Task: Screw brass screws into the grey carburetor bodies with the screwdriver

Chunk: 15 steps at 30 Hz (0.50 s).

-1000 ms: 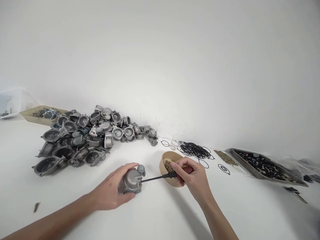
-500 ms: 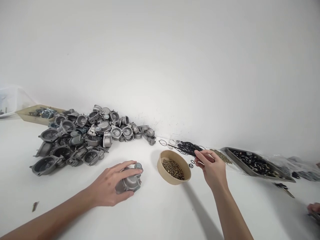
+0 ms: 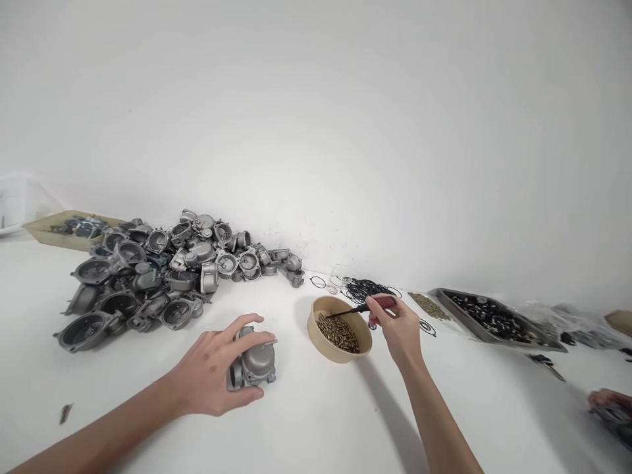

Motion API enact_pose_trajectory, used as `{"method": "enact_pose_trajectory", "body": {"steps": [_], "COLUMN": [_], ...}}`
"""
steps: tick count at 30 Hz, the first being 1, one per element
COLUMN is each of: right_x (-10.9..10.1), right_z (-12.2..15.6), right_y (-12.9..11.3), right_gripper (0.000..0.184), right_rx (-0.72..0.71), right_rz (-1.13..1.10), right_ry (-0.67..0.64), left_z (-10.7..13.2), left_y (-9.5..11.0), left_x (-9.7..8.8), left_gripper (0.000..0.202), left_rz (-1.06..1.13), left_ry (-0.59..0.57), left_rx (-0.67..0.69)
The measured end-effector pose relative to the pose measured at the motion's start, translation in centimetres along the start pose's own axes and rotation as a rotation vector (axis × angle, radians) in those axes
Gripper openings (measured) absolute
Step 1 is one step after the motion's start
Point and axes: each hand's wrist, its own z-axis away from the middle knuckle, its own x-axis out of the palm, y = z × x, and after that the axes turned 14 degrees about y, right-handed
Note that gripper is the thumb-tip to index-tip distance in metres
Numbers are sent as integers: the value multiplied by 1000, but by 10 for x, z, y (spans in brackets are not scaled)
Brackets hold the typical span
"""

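Observation:
My left hand (image 3: 212,372) is wrapped around a grey metal housing (image 3: 255,361) that rests on the white table (image 3: 316,421). My right hand (image 3: 397,329) grips a red-handled screwdriver (image 3: 365,306). Its dark shaft points left, over a round tan bowl (image 3: 316,339) holding small brass screws (image 3: 338,332). Just behind the right hand lies a tangle of black O-rings (image 3: 365,288).
A big pile of grey metal housings (image 3: 148,276) lies at the back left, with a tan tray (image 3: 49,227) behind it. A metal tray of dark parts (image 3: 494,316) and loose brass bits (image 3: 427,305) lie to the right. Another person's hand (image 3: 609,405) shows at the right edge.
My right hand drew the screwdriver away from the housing, reached to the O-rings, and now holds the screwdriver over the bowl. The left hand has turned the housing a little.

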Motion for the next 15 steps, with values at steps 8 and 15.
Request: {"method": "enact_pose_trajectory", "body": {"steps": [8,15], "right_x": [-3,-6], "right_z": [-3,-5], "right_y": [3,-5], "right_gripper": [45,42], "right_rx": [8,33], "right_rz": [-19,-126], "right_ry": [40,79], "left_z": [2,2], "left_y": [-2,-4], "left_x": [4,7], "left_gripper": [62,55], "left_rz": [4,31], "left_ry": [33,69], "left_rx": [28,28]}}
